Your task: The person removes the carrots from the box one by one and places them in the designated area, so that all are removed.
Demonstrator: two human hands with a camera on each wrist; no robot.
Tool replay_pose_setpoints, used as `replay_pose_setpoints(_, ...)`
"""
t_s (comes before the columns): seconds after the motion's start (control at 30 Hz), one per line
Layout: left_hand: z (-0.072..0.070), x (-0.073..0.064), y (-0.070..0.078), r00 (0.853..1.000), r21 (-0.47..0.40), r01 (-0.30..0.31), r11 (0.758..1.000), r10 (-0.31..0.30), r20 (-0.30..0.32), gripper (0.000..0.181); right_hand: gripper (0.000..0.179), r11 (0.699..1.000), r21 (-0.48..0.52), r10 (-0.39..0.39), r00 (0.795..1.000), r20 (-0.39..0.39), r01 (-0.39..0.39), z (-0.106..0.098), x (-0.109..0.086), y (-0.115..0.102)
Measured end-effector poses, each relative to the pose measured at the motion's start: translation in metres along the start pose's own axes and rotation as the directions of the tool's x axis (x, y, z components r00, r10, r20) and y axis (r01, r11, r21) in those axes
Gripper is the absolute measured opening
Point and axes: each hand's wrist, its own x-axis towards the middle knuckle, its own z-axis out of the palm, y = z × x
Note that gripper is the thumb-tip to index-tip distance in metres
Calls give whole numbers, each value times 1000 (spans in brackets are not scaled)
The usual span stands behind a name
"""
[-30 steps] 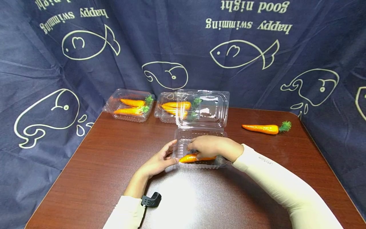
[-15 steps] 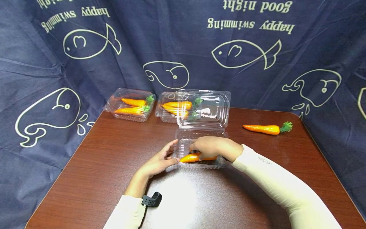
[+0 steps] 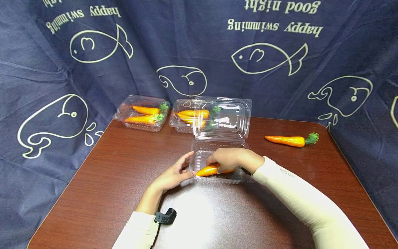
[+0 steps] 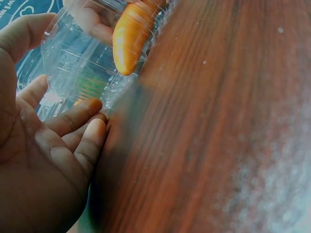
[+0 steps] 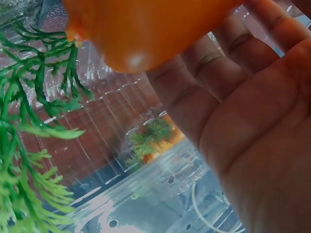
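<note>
Head view: from where I stand, a carrot point(image 3: 207, 171) lies along the near wall of an open clear plastic box point(image 3: 214, 181), its pointed tip toward the left corner. The right hand point(image 3: 227, 159) reaches in over the box and grips the carrot, thumb on the near side and fingers beyond; its green leaves point(image 5: 36, 126) show plainly from the right wrist. The left hand point(image 3: 172, 177) isn't gripping anything: its fingers are loosely extended and touch the box's left side, with the thumb near the carrot's tip. Behind them the clear lid point(image 3: 238, 119) stands raised, and through part of it I can see a second box point(image 3: 181, 128) with carrots in it. Left of that sits a third box point(image 3: 146, 128), also holding carrots. A loose carrot point(image 3: 285, 140) lies well off to the right on the brown table point(image 3: 124, 166), just before a blue curtain point(image 3: 192, 41) printed with fish and whales.
</note>
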Motion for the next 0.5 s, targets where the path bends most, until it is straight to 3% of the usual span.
replay_pose_setpoints(0.27,0,0,1,1000,-6,2,1000,-2,-3,77,24,997,57,45,998,41,-48,-2,0,1)
replay_pose_setpoints(0.5,1,2,-2,1000,-10,-17,1000,17,9,76,25,999,51,12,1000,19,-13,-3,-3,1)
